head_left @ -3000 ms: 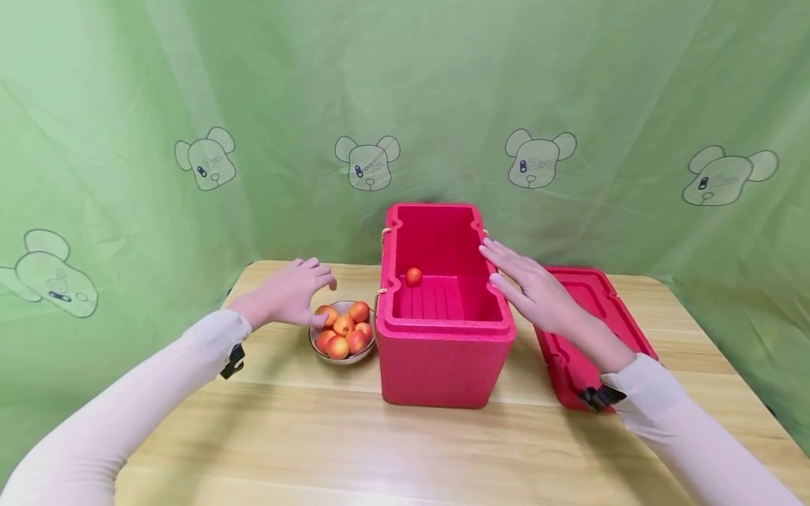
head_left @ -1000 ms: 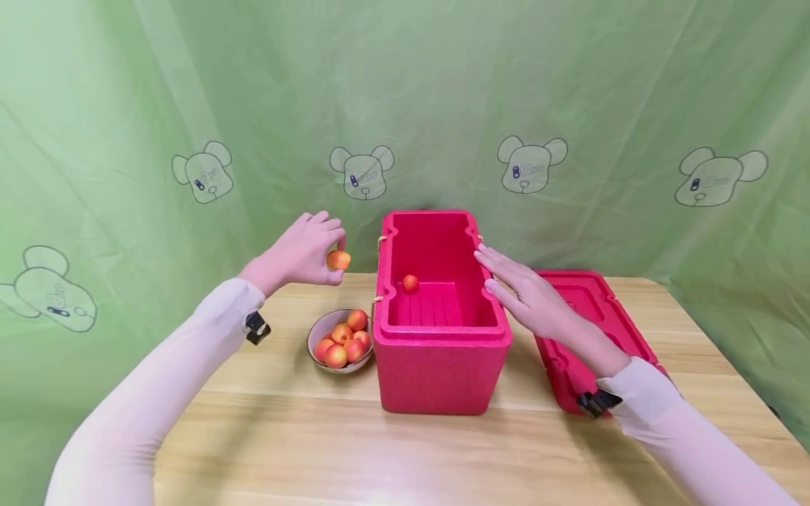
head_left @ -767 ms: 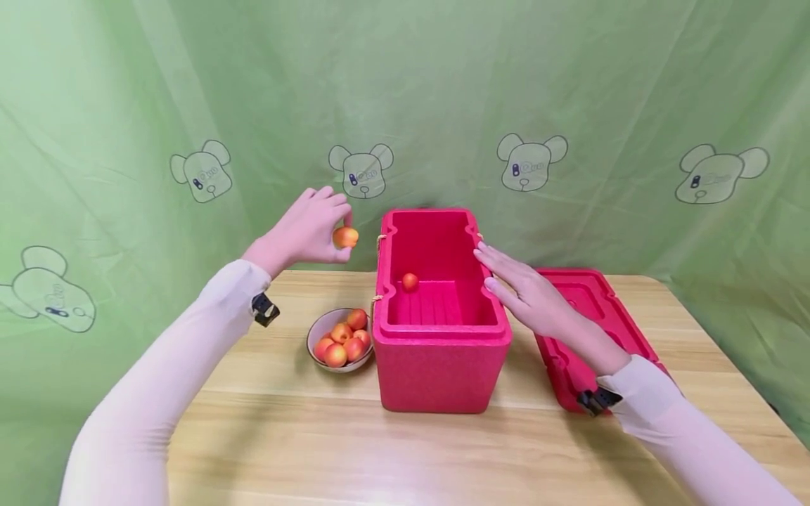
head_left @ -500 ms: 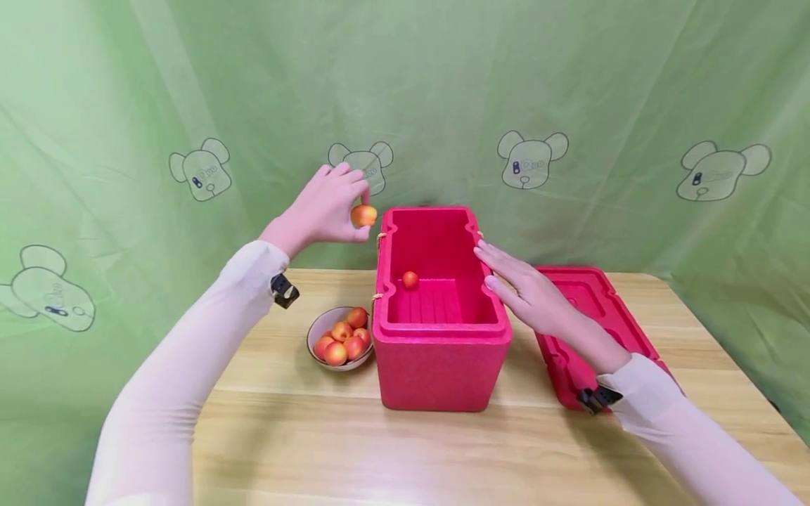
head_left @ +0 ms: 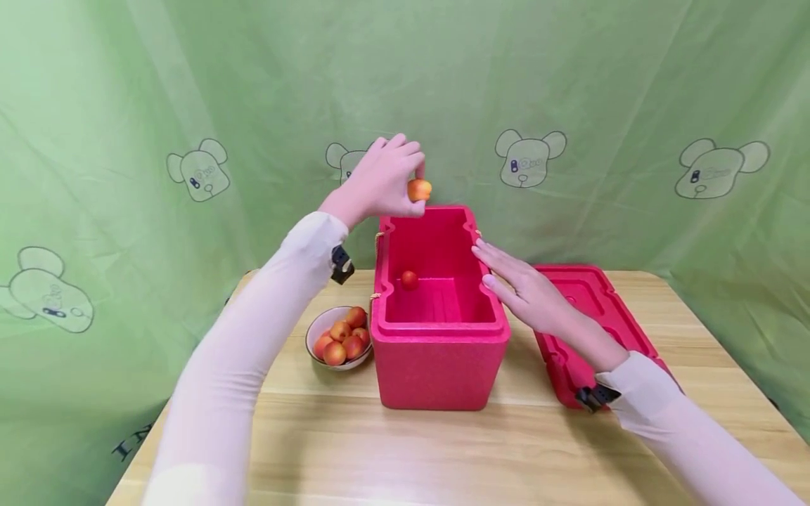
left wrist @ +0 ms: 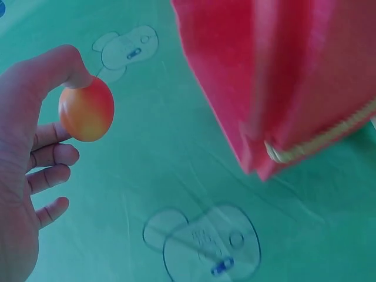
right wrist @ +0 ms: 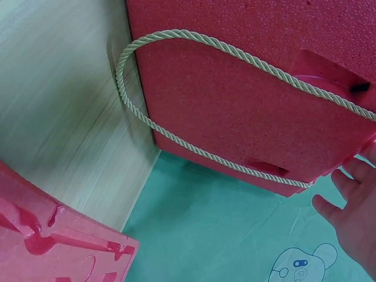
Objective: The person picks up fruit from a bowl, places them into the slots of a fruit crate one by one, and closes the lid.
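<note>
Between thumb and fingers my left hand (head_left: 387, 179) pinches an apricot (head_left: 419, 190), orange with a red blush. It is up above the far part of a tall red foam box (head_left: 436, 376), which stands without its lid. The left wrist view shows the same apricot (left wrist: 87, 110) at the thumb tip, with the box wall (left wrist: 229, 70) to the right. One more apricot (head_left: 409, 280) lies inside on the box floor by the left wall. My right hand (head_left: 528, 288) rests straight-fingered on the box's right rim, and holds nothing.
Left of the box, a pale bowl (head_left: 316, 330) holds several apricots. The red lid (head_left: 582, 295) lies on the wooden table (head_left: 329, 450) to the right. A twisted rope handle (right wrist: 176, 35) hangs along the box's side. A green curtain (head_left: 443, 77) closes off the back.
My left hand has taken an apricot from the bowl, lifted it, and carried it up and right over the box. My right hand has stayed at the rim.
</note>
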The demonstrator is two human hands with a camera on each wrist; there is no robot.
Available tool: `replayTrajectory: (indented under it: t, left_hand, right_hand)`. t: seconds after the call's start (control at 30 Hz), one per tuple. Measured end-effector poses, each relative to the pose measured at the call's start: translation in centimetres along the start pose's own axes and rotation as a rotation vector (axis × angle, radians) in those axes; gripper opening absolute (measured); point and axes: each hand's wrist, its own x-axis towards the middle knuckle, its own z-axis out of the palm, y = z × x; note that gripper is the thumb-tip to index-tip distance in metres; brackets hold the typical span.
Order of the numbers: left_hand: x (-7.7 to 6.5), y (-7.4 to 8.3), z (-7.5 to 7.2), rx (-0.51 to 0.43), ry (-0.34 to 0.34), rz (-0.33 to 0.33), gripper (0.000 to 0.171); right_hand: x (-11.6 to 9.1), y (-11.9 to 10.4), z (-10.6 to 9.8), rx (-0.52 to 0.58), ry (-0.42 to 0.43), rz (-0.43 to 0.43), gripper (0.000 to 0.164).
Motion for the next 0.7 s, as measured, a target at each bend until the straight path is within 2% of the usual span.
replayTrajectory:
  t: [0.17,0.3,0.47,0.7]
  left_hand:
    - [2.3,1.5,0.7,-0.017,-0.015,-0.001,0.036]
    - [3.6,2.6,1.7,-0.028,-0.037,0.007,0.037]
    - [4.1,3.6,3.0,-0.021,-0.086,0.010,0.038]
    - [3.9,4.0,4.0,-0.013,-0.133,0.002,0.038]
  right_hand:
    - [-0.1,-0.1,-0.2,0.010,-0.013,0.012,0.060]
    - [-0.1,-0.2,-0.2,0.014,-0.018,0.011,0.060]
    - [-0.1,-0.2,0.0,0.015,-0.009,-0.001,0.060]
    - [-0.1,-0.5,-0.1,0.019,-0.004,-0.002,0.060]
